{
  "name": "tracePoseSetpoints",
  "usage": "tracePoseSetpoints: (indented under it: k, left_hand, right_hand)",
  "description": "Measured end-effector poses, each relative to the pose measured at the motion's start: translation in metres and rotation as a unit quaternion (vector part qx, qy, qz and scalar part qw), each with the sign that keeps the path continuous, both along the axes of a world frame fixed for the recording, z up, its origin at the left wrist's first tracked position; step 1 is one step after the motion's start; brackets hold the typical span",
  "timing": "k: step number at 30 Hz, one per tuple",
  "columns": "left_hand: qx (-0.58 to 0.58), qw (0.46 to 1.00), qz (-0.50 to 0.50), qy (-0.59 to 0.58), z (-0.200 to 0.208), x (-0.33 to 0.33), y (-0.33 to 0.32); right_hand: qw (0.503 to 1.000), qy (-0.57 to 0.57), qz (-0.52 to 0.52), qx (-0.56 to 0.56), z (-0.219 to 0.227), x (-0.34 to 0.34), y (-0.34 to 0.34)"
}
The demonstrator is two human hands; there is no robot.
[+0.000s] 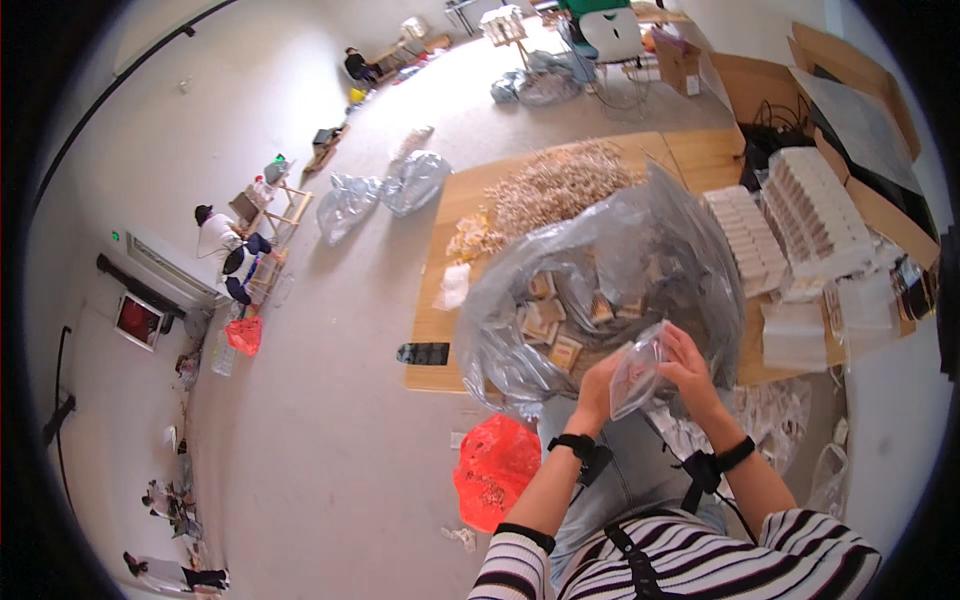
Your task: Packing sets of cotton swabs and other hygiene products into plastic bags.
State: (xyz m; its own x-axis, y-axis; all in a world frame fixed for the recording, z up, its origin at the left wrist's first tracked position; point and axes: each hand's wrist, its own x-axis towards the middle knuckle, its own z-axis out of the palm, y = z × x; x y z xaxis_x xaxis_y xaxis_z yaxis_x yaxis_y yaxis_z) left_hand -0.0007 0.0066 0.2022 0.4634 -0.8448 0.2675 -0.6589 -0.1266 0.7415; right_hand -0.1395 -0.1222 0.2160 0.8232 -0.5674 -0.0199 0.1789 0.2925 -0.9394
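Observation:
My left hand and my right hand are closed on a small clear plastic bag, one on each side of it. They are just above the near rim of a large grey translucent plastic bag that lies wide open on the wooden table. Inside it are several small packets with pale, yellowish labels. Whether the small bag has anything in it cannot be made out.
Behind the grey bag a heap of small pale sticks covers the wooden table. Stacked white packs stand at the right beside open cardboard boxes. A black object sits at the left edge. A red plastic bag lies on the floor.

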Motion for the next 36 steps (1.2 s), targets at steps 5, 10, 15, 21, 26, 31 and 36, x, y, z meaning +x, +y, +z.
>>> tracePoseSetpoints:
  k: [5,10,15,21,26,31,36]
  left_hand:
    - [0.070,0.995,-0.032,0.063,0.031,0.014,0.028]
    - [0.012,0.970,-0.041,0.238,0.094,-0.016,0.055]
    - [0.044,0.975,0.134,0.174,0.095,-0.035,0.055]
    - [-0.028,0.945,0.261,0.197,0.104,-0.030,0.049]
    - [-0.028,0.944,0.222,0.242,0.114,-0.041,0.051]
    - [-0.043,0.951,0.194,0.238,0.113,-0.056,0.044]
    - [-0.032,0.946,0.208,0.246,0.110,-0.058,0.051]
  right_hand:
    - [0.993,0.102,0.019,0.059,0.032,0.003,0.001]
    - [0.991,0.112,0.030,0.074,0.028,0.007,0.007]
    - [0.990,0.127,0.016,0.068,0.051,0.006,0.022]
    - [0.959,0.194,-0.012,-0.208,0.083,-0.019,0.009]
    - [0.966,0.109,-0.086,-0.219,0.070,0.018,-0.046]
    - [0.898,0.238,0.045,-0.367,-0.026,0.093,-0.105]
    - [0.773,0.315,0.136,-0.534,-0.049,0.163,-0.100]
